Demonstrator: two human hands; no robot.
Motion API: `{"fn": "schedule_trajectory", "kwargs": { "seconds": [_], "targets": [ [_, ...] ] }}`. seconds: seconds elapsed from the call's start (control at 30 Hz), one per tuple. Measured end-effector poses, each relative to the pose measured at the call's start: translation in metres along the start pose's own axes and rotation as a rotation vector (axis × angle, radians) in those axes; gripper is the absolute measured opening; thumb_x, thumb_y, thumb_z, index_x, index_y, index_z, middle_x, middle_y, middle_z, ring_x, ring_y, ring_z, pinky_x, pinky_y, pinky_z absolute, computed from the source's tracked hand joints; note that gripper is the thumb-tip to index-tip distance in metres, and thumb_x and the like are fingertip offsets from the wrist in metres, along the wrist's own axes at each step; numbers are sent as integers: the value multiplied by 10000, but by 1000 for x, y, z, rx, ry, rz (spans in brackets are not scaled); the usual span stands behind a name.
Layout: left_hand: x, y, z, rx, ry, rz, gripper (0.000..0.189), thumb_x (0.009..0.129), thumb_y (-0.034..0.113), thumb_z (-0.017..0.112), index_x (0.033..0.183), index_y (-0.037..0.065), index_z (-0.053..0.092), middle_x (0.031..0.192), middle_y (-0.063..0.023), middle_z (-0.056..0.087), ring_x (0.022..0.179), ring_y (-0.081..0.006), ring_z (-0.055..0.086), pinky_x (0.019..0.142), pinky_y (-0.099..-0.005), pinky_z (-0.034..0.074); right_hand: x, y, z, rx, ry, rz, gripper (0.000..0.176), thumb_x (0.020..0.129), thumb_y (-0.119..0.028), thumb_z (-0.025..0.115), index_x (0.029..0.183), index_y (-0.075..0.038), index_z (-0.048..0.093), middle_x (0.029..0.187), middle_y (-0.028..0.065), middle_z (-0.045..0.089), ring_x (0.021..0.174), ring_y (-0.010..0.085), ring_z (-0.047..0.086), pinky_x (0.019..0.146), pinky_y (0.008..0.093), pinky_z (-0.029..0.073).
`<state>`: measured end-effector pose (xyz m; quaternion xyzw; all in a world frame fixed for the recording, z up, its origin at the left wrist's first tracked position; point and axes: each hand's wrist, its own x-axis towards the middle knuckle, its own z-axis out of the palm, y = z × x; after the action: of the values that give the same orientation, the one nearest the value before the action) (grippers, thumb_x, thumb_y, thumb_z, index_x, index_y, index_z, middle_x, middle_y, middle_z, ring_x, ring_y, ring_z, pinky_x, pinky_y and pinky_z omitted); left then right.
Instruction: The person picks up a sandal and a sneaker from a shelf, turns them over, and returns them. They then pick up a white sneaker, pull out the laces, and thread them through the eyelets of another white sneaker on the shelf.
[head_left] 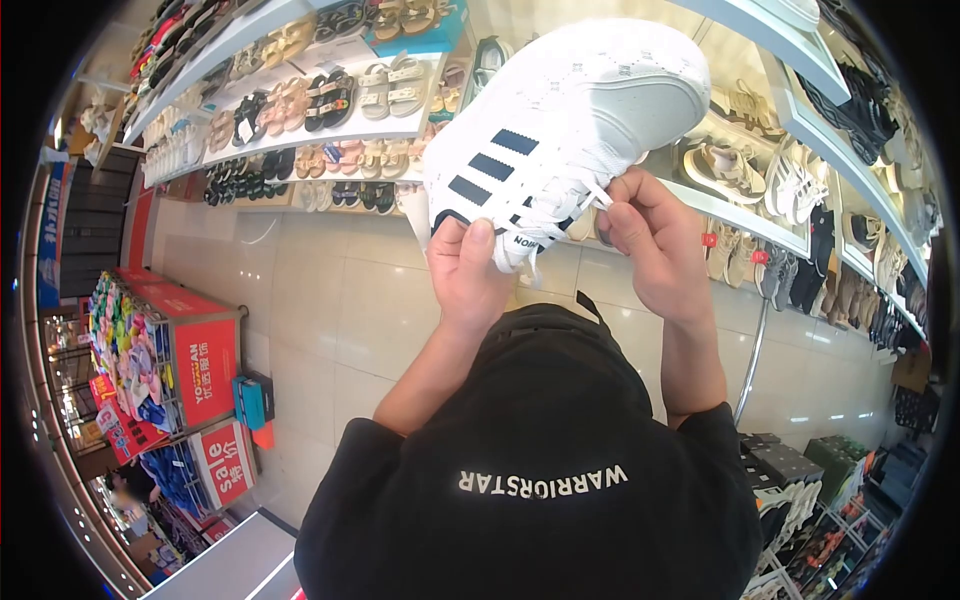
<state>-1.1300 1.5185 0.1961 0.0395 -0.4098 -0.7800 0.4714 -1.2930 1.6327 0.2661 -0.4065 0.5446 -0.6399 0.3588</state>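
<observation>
A white sneaker (545, 110) with three dark stripes on its side is held up in front of me, toe pointing to the upper right. My left hand (470, 270) grips it near the heel and collar, thumb on the outside and the other fingers hidden behind. My right hand (650, 235) is closed in a pinch on the white shoelace (592, 190), beside the tongue. Laces cross the front of the shoe, and a loose loop hangs by the tongue, which bears dark lettering.
Shelves of sandals (330, 100) stand at the upper left, and shelves of sneakers (725, 170) at the right. Bins with red sale signs (222, 465) are at the left, beside a teal box (250, 402). Stacked shoeboxes (785, 460) sit at the lower right. Tiled floor (340, 300) lies below.
</observation>
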Motion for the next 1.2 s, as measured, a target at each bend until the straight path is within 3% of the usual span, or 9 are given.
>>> {"fn": "schedule_trajectory", "kwargs": {
  "seconds": [0.3,0.37,0.47,0.57,0.63,0.73,0.97,1.07,1.2],
  "targets": [
    [-4,-8,-2,224,24,49,435,1010,202,535,1328,-92,490,1275,-184,618,1163,-246,621,986,-382,499,-1,2,-4,120,19,22,95,1004,-90,568,971,-1,559,833,-24,534,759,46,442,684,208,388],
    [-4,-12,-3,392,-21,253,310,964,66,569,1215,-114,594,1236,-164,652,1133,-164,593,1000,-334,449,0,4,-6,154,19,19,97,1005,-94,567,975,-2,560,836,-23,540,760,43,444,684,204,386],
    [-1,-4,5,345,-18,246,299,942,49,602,1194,-112,617,1234,-168,655,1121,-160,598,1002,-308,438,1,5,-7,256,-10,-3,85,991,-83,591,977,-2,568,837,-28,548,775,30,470,666,204,390],
    [2,-2,7,302,27,168,246,953,24,584,1158,-103,628,1185,-143,671,1073,-144,605,961,-294,457,8,-6,-3,54,49,-105,94,907,-34,690,920,-4,602,831,-11,576,757,45,527,630,217,419],
    [5,-4,7,317,63,141,191,968,12,566,1111,-92,638,1136,-128,681,1020,-120,606,922,-294,477,12,-17,-1,-530,300,-414,152,789,5,782,864,-18,652,830,23,603,702,96,577,588,245,456],
    [1,-8,10,345,96,133,187,966,18,577,1105,-93,636,1124,-134,684,994,-114,612,905,-283,484,29,-20,4,-651,371,-600,183,721,0,820,844,-37,690,834,53,610,649,149,584,566,269,476],
    [-9,-18,-10,533,38,195,180,962,17,590,1091,-100,633,1107,-142,688,966,-122,626,862,-269,499,43,0,11,-682,408,-647,203,715,6,813,861,-32,677,814,59,594,692,193,602,588,325,480],
    [0,-4,11,519,40,253,183,962,19,590,1090,-105,630,1101,-140,689,960,-124,629,854,-272,502,45,0,6,-740,306,-653,216,744,33,774,879,-19,614,849,74,582,732,231,593,620,356,477],
    [6,-4,11,401,144,168,203,969,47,582,1096,-103,631,1117,-138,683,1002,-128,618,907,-288,477,48,-7,-16,-549,-9,-536,186,818,68,692,909,-18,554,904,74,544,734,195,541,633,312,455]
  ]
}}
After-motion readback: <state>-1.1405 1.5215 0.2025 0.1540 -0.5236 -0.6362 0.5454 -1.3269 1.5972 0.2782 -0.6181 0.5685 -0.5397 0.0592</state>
